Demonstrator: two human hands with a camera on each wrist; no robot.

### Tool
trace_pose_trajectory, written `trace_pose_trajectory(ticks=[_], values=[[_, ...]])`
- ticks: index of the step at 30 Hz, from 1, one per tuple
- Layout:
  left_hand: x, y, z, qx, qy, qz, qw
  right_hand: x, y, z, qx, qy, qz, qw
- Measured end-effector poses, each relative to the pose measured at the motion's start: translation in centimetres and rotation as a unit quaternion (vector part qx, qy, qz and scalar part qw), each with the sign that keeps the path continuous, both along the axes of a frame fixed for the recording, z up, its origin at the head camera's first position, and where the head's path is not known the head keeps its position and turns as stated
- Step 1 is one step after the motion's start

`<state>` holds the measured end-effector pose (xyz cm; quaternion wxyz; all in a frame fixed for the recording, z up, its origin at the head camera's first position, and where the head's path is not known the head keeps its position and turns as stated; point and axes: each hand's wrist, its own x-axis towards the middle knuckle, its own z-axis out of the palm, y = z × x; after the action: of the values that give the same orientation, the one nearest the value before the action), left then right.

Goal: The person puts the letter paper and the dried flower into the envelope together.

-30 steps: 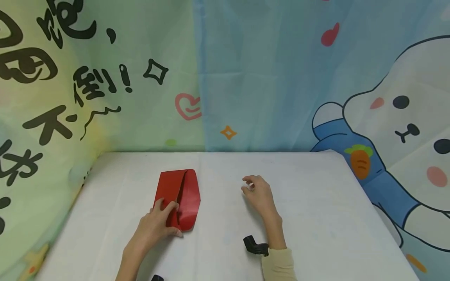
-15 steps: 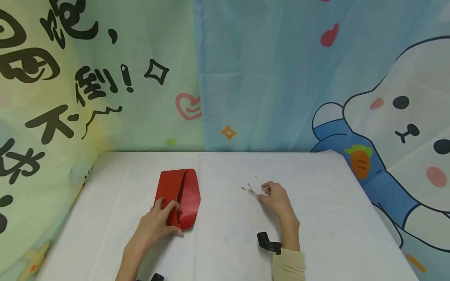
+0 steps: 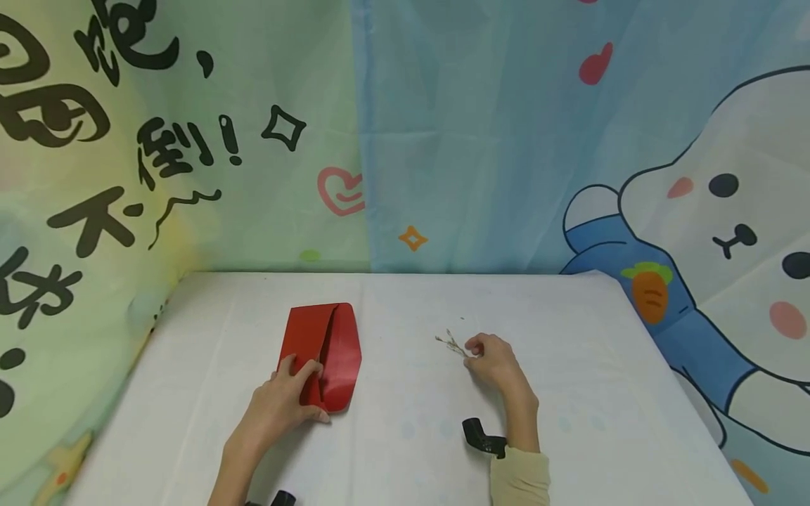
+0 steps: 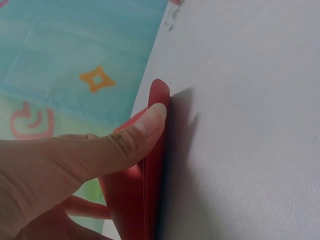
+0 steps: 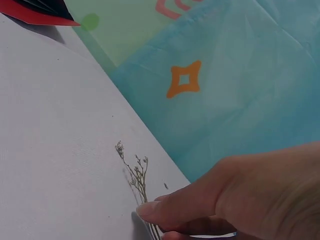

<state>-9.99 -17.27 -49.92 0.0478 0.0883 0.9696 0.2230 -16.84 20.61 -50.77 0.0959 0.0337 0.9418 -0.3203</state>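
Note:
On the left half of the white table, a red paper envelope (image 3: 344,355) lies with its flap side to the right and its opening slightly parted. My left hand (image 3: 278,402) holds it by the near end, and in the left wrist view the thumb (image 4: 150,120) presses along its red edge. A small dried flower sprig (image 5: 141,180) with thin stems is pinched between the thumb and fingers of my right hand (image 3: 496,364). Its tips point left and away from me, just over the tabletop. The lower stems are hidden behind the fingers.
The white table (image 3: 392,436) ends at a printed curtain (image 3: 474,140) standing behind it. A tiny dark crumb (image 5: 166,186) lies beyond the right hand. Black wrist mounts (image 3: 484,437) are worn on both arms.
My right hand has moved right and a little toward me, and the sprig, not visible a second ago, now shows at its fingertips. The left hand and envelope stay nearly in place.

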Motion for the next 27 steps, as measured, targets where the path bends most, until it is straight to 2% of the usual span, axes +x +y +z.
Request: trace_pose_trajectory(ticks=[5, 14, 27], values=[[0.0, -0.03, 0.31, -0.001, 0.002, -0.001, 1.0, -0.22, -0.06, -0.19, -0.001, 0.001, 0.006, 1.0], [-0.05, -0.02, -0.08, -0.007, -0.004, 0.002, 1.0, -0.25, -0.26, -0.39, 0.009, 0.008, 0.008, 0.9999], [0.02, 0.19, -0.03, -0.011, -0.006, -0.001, 0.9999, -0.01, -0.22, -0.47, 0.008, 0.011, -0.005, 0.9999]])
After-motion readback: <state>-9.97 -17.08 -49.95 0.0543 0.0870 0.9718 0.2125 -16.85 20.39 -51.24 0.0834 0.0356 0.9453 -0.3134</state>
